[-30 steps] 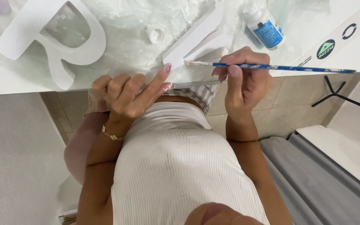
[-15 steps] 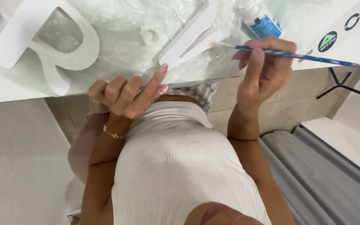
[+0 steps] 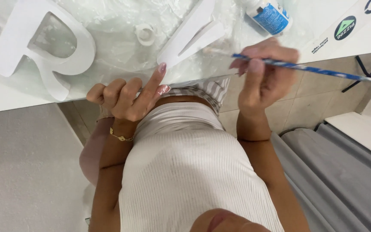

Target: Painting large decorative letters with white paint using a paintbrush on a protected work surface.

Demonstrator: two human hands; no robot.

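My right hand grips a thin blue paintbrush. The brush tip lies close to a white wedge-shaped letter piece on the white table. My left hand rests at the table edge. Its fingers are curled and its forefinger is stretched out, the tip touching the lower corner of that white piece. The hand holds nothing. A gold bracelet sits on the left wrist.
A large white letter with a round loop lies at the left on clear plastic sheeting. A small white cap sits between the letters. A white bottle with a blue label lies at the far right. Grey cushions lie on the floor.
My right hand has carried the paintbrush up and away from the table edge toward the white piece. The left forefinger has stayed on the piece's corner.
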